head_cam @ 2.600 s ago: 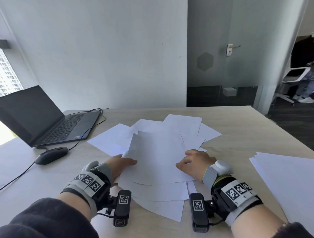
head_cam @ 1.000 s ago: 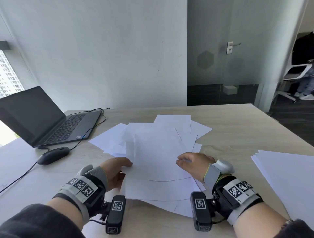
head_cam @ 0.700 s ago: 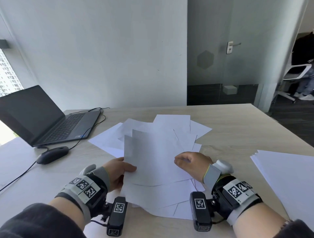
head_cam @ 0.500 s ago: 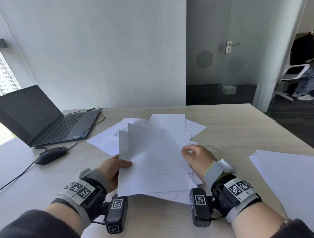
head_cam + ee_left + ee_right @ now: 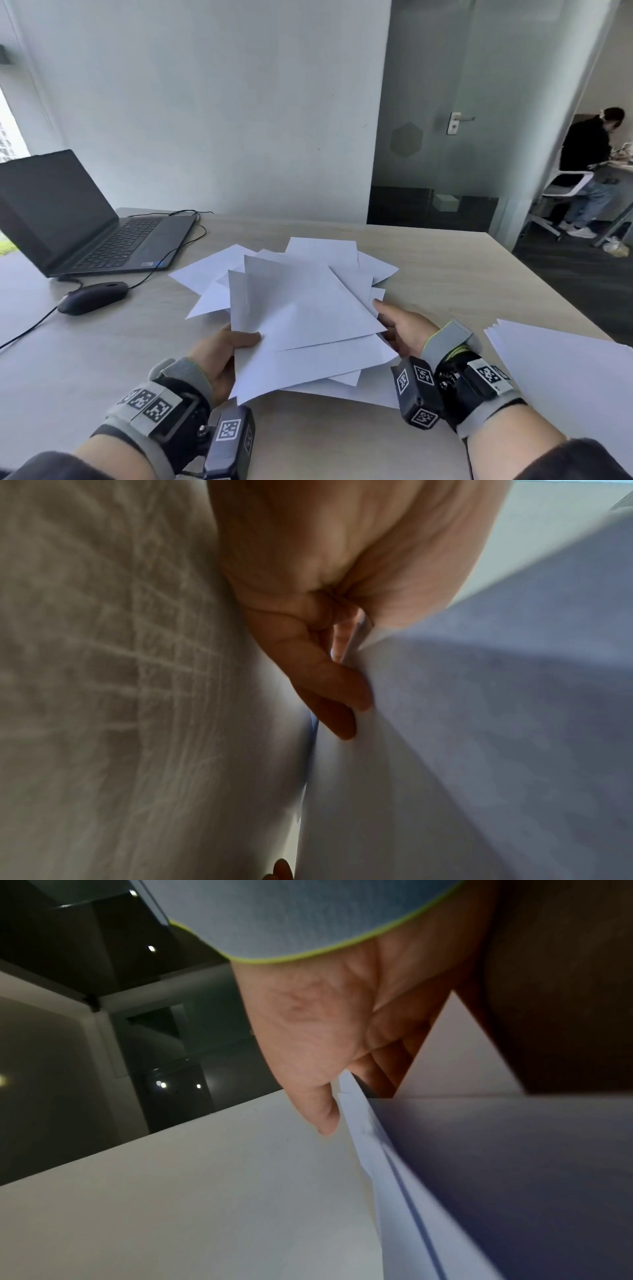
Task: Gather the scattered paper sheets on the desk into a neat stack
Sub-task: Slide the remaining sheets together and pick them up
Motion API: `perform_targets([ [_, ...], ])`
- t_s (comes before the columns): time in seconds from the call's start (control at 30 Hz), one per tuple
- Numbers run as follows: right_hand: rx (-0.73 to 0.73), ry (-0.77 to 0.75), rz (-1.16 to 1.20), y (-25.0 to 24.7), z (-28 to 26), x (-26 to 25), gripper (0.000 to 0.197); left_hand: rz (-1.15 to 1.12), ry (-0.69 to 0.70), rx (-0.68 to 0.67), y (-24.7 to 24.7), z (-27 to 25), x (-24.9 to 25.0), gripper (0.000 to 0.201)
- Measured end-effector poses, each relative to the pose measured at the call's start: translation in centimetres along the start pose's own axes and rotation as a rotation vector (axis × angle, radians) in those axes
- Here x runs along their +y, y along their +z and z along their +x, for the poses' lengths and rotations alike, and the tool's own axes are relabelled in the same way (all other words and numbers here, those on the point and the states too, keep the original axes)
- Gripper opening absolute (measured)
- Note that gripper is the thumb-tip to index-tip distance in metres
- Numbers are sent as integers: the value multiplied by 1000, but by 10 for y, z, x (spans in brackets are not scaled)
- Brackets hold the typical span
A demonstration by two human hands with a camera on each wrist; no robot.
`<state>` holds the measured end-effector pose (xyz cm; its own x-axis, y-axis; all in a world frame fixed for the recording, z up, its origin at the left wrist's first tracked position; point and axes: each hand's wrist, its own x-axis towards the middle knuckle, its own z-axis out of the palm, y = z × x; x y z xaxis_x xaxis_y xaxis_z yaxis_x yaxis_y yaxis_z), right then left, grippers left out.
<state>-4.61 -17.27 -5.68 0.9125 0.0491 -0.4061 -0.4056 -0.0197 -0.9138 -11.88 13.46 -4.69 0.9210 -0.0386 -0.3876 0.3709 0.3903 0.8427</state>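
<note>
Several white paper sheets (image 5: 301, 308) lie fanned and overlapping in the middle of the desk (image 5: 452, 274). My left hand (image 5: 246, 342) pinches the left edge of the upper sheets, thumb on top. In the left wrist view its fingers (image 5: 329, 685) curl beneath the paper (image 5: 479, 723). My right hand (image 5: 387, 318) grips the right edge of the same bundle. The right wrist view shows that hand (image 5: 325, 1112) with one digit beside the sheet edges (image 5: 363, 1131) and the others tucked behind them. More loose sheets (image 5: 205, 270) stick out behind the bundle.
An open laptop (image 5: 102, 233) and a wired mouse (image 5: 92, 296) sit at the left. Their cable (image 5: 164, 260) runs close to the far-left sheets. A separate paper stack (image 5: 565, 370) lies at the desk's right edge. A person (image 5: 589, 150) stands far off, past a glass door.
The upper sheets have been pulled together and now sit tilted between both hands. My right hand went from resting on top of the paper to holding its right edge.
</note>
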Motion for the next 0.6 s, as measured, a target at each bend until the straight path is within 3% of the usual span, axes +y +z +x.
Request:
perform_targets([
  [0.07, -54, -6, -7, -1, -3, 1, 47, -22, -1, -27, -2, -4, -3, 45],
  [0.13, -103, -26, 11, 0, -10, 2, 36, 2, 16, -62, -4, -9, -7, 46],
  [0.2, -143, -58, -6, 0, -12, 4, 39, 77, 20, -88, -4, -17, -8, 47],
  [0.3, -171, -107, -113, 4, -16, 2, 40, 182, -19, -101, -8, -28, -2, 36],
  [0.47, -255, -178, -147, -5, -28, 1, 55, 107, -46, 9, -26, -20, 18, 28],
  [0.6, -294, -184, -122, -12, -31, 3, 52, -16, 23, 152, -37, -7, 28, 20],
])
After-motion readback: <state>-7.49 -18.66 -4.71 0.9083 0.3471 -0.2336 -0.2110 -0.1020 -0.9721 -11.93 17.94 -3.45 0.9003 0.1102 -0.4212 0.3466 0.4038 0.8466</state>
